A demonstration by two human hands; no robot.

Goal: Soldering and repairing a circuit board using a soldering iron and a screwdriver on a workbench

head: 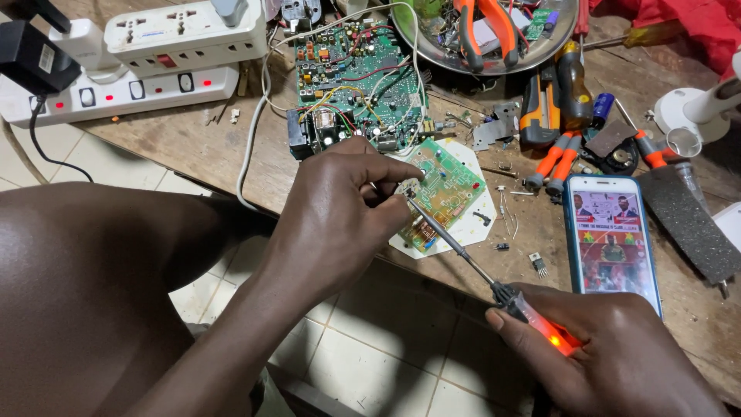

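Observation:
My left hand (340, 220) pinches the near-left corner of a small green circuit board (446, 188) that lies on a white hexagonal plate (480, 224). My right hand (617, 355) grips a soldering iron (494, 286) by its glowing orange handle. Its thin metal tip reaches up-left and touches the board right beside my left fingertips. A larger green circuit board (359, 77) with coloured wires and a transformer sits just behind my left hand.
White power strips (139, 85) with lit red switches lie at the far left. A phone (612, 239) with a lit screen lies right of the board. Orange pliers (556, 158), screwdrivers, a metal bowl (482, 35) of parts and loose components crowd the wooden table.

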